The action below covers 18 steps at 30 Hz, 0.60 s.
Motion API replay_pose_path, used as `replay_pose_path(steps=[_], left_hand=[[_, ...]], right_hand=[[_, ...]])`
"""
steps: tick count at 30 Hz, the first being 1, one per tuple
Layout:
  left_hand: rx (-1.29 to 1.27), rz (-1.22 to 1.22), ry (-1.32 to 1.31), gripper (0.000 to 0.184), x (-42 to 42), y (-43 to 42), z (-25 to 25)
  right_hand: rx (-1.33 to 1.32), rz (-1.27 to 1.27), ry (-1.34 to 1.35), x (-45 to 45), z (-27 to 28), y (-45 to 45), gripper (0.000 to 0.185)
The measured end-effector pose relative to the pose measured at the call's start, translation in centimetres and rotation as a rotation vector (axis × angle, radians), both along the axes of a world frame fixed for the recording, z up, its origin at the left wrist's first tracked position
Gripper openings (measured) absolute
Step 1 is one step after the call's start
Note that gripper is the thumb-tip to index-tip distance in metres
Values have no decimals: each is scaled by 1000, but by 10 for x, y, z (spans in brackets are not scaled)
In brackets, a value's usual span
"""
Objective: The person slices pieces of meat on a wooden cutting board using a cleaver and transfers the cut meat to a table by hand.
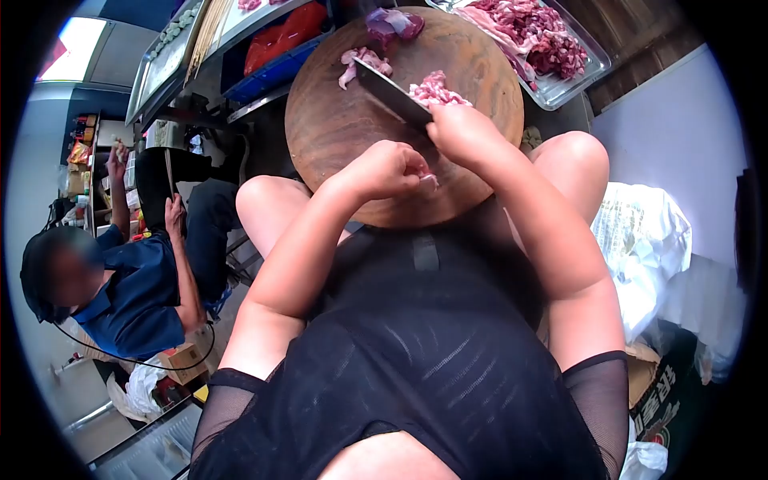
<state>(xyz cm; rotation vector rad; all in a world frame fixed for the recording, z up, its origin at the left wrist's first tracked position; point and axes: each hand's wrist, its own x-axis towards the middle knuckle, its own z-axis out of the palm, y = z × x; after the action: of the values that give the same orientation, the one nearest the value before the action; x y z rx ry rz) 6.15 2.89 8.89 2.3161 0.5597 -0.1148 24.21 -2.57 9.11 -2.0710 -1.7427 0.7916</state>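
My right hand (462, 132) grips the handle end of a cleaver (390, 92); its dark blade slants up and left over a round wooden chopping block (324, 108). My left hand (388, 170) is closed over the near part of the block, pinching a small pale pink scrap of meat (429, 179). Beyond the blade lies a small heap of diced meat (436, 88). A few pink pieces of meat (364, 64) sit near the blade's far tip. At the block's far edge rests a larger, darker chunk of meat (394, 26).
A metal tray (554, 102) heaped with cut meat (540, 36) stands beyond the block on the right. Back left are a blue crate (280, 72) with a red bag and a tray with thin sticks (210, 32). A co-worker (132, 280) sits at left, holding a stick.
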Motion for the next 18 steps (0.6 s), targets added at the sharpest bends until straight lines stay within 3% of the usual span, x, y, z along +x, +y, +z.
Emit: replay_pose_path(steps=[3, 5, 8, 9, 12, 16, 18], left_hand=[[122, 101, -203, 25, 8, 9, 8], [185, 153, -200, 30, 22, 18, 5], [547, -8, -292, 27, 38, 41, -17], [552, -13, -285, 27, 44, 48, -14], [511, -58, -296, 14, 66, 73, 3], [412, -183, -256, 17, 86, 102, 2], [23, -8, -382, 21, 95, 106, 2]], right_hand=[[95, -95, 222, 27, -7, -13, 31], [180, -177, 349, 43, 2, -24, 30], [168, -311, 494, 63, 5, -31, 30], [178, -397, 559, 68, 1, -32, 28], [192, -502, 709, 69, -1, -31, 21], [223, -515, 813, 68, 3, -24, 19], [234, -529, 836, 68, 5, -22, 20]])
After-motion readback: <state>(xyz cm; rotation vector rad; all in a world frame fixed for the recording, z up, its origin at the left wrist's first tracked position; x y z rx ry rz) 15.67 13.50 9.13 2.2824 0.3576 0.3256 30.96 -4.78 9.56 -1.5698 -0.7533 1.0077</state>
